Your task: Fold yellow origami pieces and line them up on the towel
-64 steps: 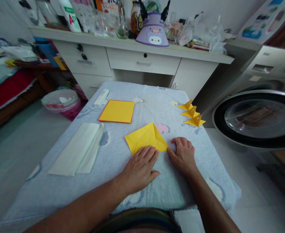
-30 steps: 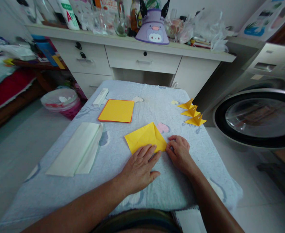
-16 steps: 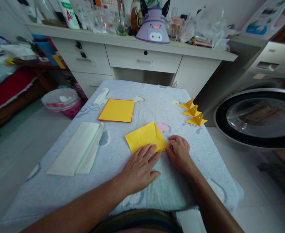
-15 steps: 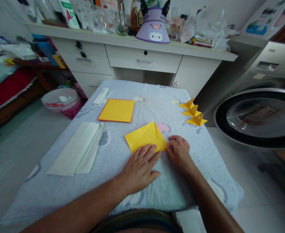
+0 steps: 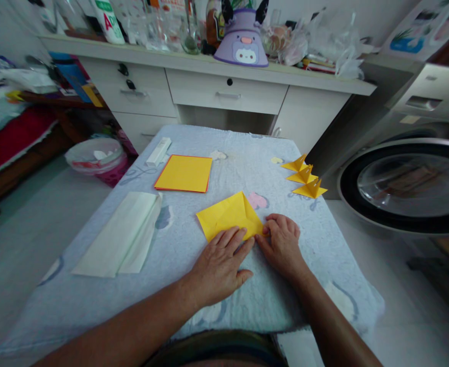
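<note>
A partly folded sheet of yellow origami paper lies on the cloth-covered table, one corner pointing away from me. My left hand rests flat on its near edge, fingers stretched out and thumb apart. At the paper's right corner, the curled fingers and thumb of my right hand pinch the edge. Part of the near side is hidden under my fingers. Farther right stand three folded yellow paper pieces in a row. A stack of square paper, yellow on top with red edges showing, lies beyond to the left.
On the left of the table are a folded pale sheet and a narrow white box. A washing machine door hangs open at the right. White drawers stand behind, and a lined bin is on the floor.
My right thumb has slid slightly left along the near edge of the yellow paper, closer to my left fingertips. My left hand and the paper stay in place.
</note>
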`<state>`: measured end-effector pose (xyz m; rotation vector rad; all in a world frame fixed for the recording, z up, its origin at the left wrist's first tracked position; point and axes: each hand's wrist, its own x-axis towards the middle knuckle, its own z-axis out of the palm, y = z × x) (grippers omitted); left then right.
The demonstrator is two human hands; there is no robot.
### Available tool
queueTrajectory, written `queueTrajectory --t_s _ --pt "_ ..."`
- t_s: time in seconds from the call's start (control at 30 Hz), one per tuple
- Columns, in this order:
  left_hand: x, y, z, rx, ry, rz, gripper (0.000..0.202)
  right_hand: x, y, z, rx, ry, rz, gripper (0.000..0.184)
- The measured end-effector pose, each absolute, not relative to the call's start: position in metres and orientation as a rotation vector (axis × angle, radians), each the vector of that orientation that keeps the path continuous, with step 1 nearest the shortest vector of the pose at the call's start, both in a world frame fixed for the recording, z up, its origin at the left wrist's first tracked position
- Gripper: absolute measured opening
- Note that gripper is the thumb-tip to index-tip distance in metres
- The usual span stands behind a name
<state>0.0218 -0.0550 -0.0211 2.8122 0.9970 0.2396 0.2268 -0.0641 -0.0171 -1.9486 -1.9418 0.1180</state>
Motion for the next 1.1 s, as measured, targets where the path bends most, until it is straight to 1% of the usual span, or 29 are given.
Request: queueTrajectory --t_s 0.17,0.57,0.77,0.9,1.0,1.1 --pt "0.022 -0.055 -0.021 2.812 1.002 0.224 0.065 0.229 -0.064 -0.018 -1.968 -1.943 0.08 0.015" --pt "0.021 -0.054 -0.02 2.819 0.99 0.245 0.064 0.239 -0.067 -0.02 -2.036 -1.896 0.052 0.013" --pt "0.021 -0.054 -0.019 2.807 0.978 0.225 0.064 0.249 -0.065 -0.024 -2.06 -1.802 0.051 0.008" --pt "0.021 -0.054 -0.018 2.796 0.983 0.217 0.065 0.257 -0.066 -0.02 -1.886 -1.703 0.059 0.01" --pt "0.022 -0.054 -0.017 2.803 0.981 0.23 0.063 0.251 -0.075 -0.011 -1.627 -1.718 0.068 0.018" --pt "0.023 -0.054 -0.019 2.804 0.996 0.241 0.061 0.235 -0.086 -0.006 -1.441 -1.879 0.307 0.028"
